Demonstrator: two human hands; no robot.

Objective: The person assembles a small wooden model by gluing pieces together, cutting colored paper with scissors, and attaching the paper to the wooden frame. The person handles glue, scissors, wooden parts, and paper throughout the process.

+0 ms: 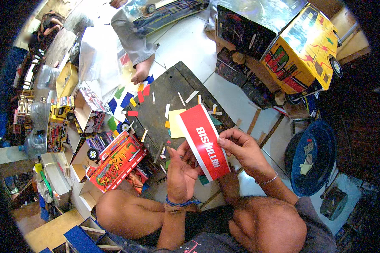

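A red sticker strip (193, 121) with white borders and white lettering is held up above a dark wooden board (156, 99). My right hand (242, 149) pinches its right edge between thumb and fingers. At its lower left edge is my left hand (183, 179), palm turned up and fingers curled against the strip; their tips are partly hidden behind it. On the board beneath lie a yellow paper square (177, 122) and several small scraps in white, red, yellow and green.
A red-orange toy truck body (120, 162) lies left of the board, among more toy trucks and boxes. At the upper right stands a large yellow toy truck (302, 50). A dark blue basin (291, 158) sits right. Another person's bare foot (143, 69) rests beyond the board.
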